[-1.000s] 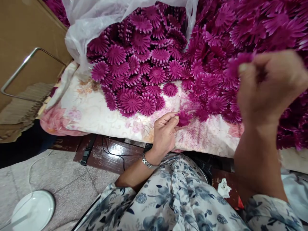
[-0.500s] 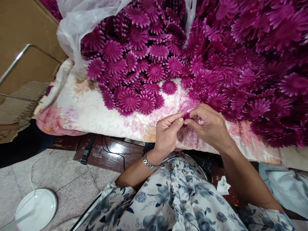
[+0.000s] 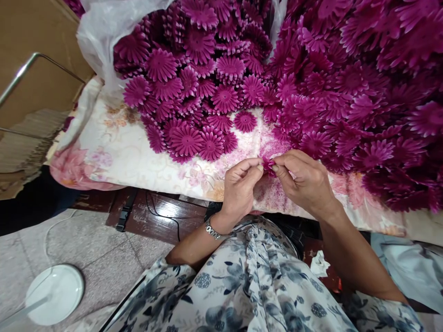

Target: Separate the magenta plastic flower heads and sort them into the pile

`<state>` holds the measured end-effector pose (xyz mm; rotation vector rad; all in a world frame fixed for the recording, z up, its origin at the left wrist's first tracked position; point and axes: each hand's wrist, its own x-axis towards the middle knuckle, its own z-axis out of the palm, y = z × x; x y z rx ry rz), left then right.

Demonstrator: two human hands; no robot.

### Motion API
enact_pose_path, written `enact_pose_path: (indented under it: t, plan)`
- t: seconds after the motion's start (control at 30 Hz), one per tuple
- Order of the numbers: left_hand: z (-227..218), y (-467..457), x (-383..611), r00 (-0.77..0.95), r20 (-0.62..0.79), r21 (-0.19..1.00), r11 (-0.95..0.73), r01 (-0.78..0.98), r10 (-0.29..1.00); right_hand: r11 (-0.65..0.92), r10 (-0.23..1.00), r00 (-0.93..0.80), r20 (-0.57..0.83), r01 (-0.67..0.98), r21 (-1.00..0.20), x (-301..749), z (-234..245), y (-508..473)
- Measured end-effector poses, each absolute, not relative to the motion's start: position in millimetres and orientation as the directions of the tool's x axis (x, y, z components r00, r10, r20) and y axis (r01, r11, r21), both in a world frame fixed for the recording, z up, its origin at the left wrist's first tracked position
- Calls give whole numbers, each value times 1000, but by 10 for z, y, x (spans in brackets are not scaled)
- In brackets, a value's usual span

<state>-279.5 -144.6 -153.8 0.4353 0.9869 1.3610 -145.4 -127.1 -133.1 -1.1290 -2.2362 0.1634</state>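
Between my two hands is a small magenta artificial flower piece [image 3: 267,166], mostly covered by fingers. My left hand [image 3: 241,186], a metal watch on its wrist, pinches the flower's left side between thumb and forefinger. From the right, my right hand [image 3: 304,180] pinches the other side the same way. Just beyond my hands, a single magenta flower [image 3: 245,121] lies flat on the cloth. A heap of similar petal pieces [image 3: 187,141] spreads behind it, partly inside a clear plastic bag [image 3: 104,39].
A larger pile of magenta flowers [image 3: 353,83] covers the right side. The floral cloth [image 3: 114,159] carries magenta dust near my hands. At left stand a cardboard box [image 3: 41,27] and a metal frame [image 3: 20,74]. A round white base [image 3: 57,295] rests on the tiled floor.
My fingertips have moved slightly apart, and more of the flower piece now shows between them, its petals spread. The view has shifted a little.
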Motion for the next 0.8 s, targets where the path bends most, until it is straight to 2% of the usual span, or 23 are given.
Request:
enact_pose_path:
  t: [0.2,0.3,0.37,0.5,0.53,0.6,0.63,0.7,0.73,0.77,0.8]
  plan:
    - [-1536,-1444,-2815,-78,-356,750,234,-619,931,669,728,-485,484,658,-346,-1462,-1327,-1316]
    - [-1557,-1437,-2836,-100,-396,719,241,-652,913,633,741,-423,521,699,-334,-1403,-1267,-1285]
    - [-1571,-1431,-2851,-106,-390,707,224,-670,915,544,766,-327,553,789,-287,-1308,-1163,-1178]
    - [-1585,-1422,-2869,-70,-378,681,225,-697,923,194,779,-77,623,973,-123,-1020,-826,-816]
    - [-1585,-1421,-2872,-55,-380,673,235,-702,923,131,800,-52,598,987,-89,-958,-749,-744]
    - [-1583,-1419,-2875,-32,-389,655,252,-713,921,79,825,-37,564,996,-49,-898,-658,-682]
    - [-1582,-1419,-2876,-27,-396,645,258,-719,918,109,831,-62,553,993,-51,-910,-656,-699]
    - [-1574,-1420,-2873,-29,-407,639,262,-723,913,291,822,-178,542,948,-130,-1018,-747,-814]
    - [-1567,-1421,-2869,-34,-401,649,258,-716,916,422,821,-272,502,881,-215,-1102,-830,-898]
    - [-1558,-1423,-2863,-37,-381,667,246,-704,924,547,807,-372,459,764,-343,-1196,-927,-986]
    - [-1548,-1426,-2856,-40,-350,692,229,-685,936,581,813,-443,379,660,-475,-1287,-1026,-1068]
